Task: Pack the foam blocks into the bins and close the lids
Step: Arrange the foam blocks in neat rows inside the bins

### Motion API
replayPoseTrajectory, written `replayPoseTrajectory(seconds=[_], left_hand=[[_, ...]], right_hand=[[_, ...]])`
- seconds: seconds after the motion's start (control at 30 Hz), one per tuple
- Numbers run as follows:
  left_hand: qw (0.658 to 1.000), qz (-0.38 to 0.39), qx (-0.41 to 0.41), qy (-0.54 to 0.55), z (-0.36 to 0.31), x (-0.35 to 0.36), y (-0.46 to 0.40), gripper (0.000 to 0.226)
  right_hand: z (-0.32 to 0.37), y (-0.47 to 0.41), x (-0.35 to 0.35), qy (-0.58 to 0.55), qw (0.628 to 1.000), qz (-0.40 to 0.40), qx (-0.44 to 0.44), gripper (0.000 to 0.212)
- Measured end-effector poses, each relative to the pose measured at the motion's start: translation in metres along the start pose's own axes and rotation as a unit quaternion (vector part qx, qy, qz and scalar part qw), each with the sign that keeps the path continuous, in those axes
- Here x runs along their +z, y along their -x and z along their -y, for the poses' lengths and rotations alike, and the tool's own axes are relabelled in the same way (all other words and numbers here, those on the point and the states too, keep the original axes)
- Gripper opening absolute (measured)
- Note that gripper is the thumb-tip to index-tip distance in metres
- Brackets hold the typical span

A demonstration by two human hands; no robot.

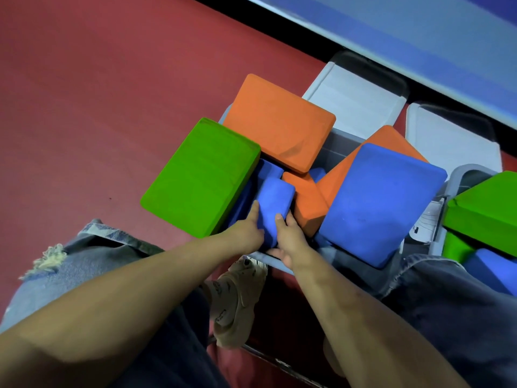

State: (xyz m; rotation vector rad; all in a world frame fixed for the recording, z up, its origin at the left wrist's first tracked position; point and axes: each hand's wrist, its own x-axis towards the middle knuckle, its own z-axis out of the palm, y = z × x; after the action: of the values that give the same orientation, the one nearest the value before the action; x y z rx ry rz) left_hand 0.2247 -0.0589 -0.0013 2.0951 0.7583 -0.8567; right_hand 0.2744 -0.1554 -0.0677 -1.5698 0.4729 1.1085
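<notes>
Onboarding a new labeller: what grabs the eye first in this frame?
The bright foam blocks heaped in the grey bin at centre: a big green block on its left edge, an orange block behind, a large blue block to the right. Both hands, left hand and right hand, grip a small blue block upright in the middle.

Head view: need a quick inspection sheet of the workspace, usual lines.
Surface: red floor.
Job's things: grey bin overfilled; green block, orange block and big blue block stick out above its rim; lid open behind. Second bin at right holds green and blue blocks, lid open.
Clutter: nothing seen.
Grippers: left hand and right hand grip a small blue block in the bin.
Cables: nothing seen.
Surroundings: blue wall band; jeans and a beige shoe.
</notes>
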Motion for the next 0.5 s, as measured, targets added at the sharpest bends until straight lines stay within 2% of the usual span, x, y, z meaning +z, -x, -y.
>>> replayPoseTrajectory(seconds=[0.1,0.17,0.3,0.37,0.43,0.5], left_hand=[[0.999,-0.048,-0.025,0.009,0.002,-0.003,-0.006,0.072],[0.998,-0.065,-0.024,-0.003,0.005,-0.006,-0.009,0.075],[0.998,-0.034,-0.012,-0.049,0.003,-0.01,-0.006,0.084],[0.993,-0.036,-0.01,-0.109,0.0,-0.01,-0.005,0.079],[0.979,-0.045,0.034,-0.196,-0.001,-0.006,-0.006,0.067],[0.959,-0.03,0.081,-0.269,0.0,-0.004,-0.009,0.065]], right_hand=[[-0.012,-0.026,0.015,0.068,0.995,-0.049,-0.048,0.054],[-0.01,-0.028,0.019,0.071,0.994,-0.052,-0.06,0.057],[0.005,-0.011,0.014,0.056,0.996,-0.018,-0.059,0.049],[0.002,-0.016,0.013,0.077,0.996,-0.006,-0.05,0.053],[-0.009,-0.032,0.014,0.088,0.995,0.003,-0.044,0.058],[-0.011,-0.04,0.015,0.096,0.995,0.01,-0.034,0.061]])
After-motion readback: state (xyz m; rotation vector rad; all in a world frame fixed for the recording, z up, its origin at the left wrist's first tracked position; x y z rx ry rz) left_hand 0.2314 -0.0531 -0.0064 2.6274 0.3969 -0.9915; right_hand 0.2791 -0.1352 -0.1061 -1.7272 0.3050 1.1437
